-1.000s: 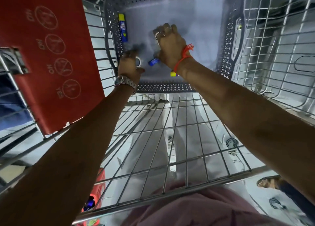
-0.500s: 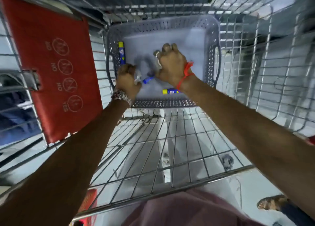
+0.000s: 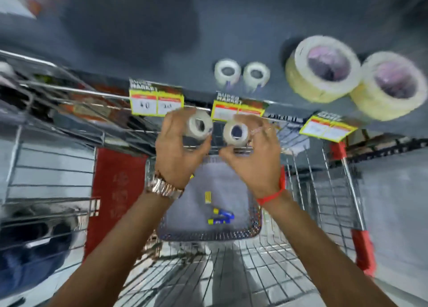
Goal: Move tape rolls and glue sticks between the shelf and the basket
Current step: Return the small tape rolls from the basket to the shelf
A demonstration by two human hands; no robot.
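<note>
A person's left hand [image 3: 179, 149] and right hand [image 3: 254, 158] each pinched a small tape roll [image 3: 199, 126] in curled fingers [image 3: 170, 123] between basket [image 3: 208, 236] and shelf [image 3: 266, 21]; glue sticks [image 3: 220, 216] lay below — either loosely gripped roll might slip into the cart.

The whole view is smeared by motion. The print on the yellow-and-red paper price tags [image 3: 157, 104] clipped to the dark grey shelf edge [image 3: 266, 40] cannot be read. The two large cream tape rolls [image 3: 324, 69] at the far right are streaked, their edges doubled. In the grey perforated plastic basket [image 3: 208, 236], the left hand [image 3: 178, 153] and right hand [image 3: 257, 165] cover the far part of the floor; the blue-and-yellow glue sticks [image 3: 220, 217] there are too blurred to count surely. Both forearms run off the near edge. The red panel [image 3: 111, 191] at left shows faint, unreadable marks.
</note>
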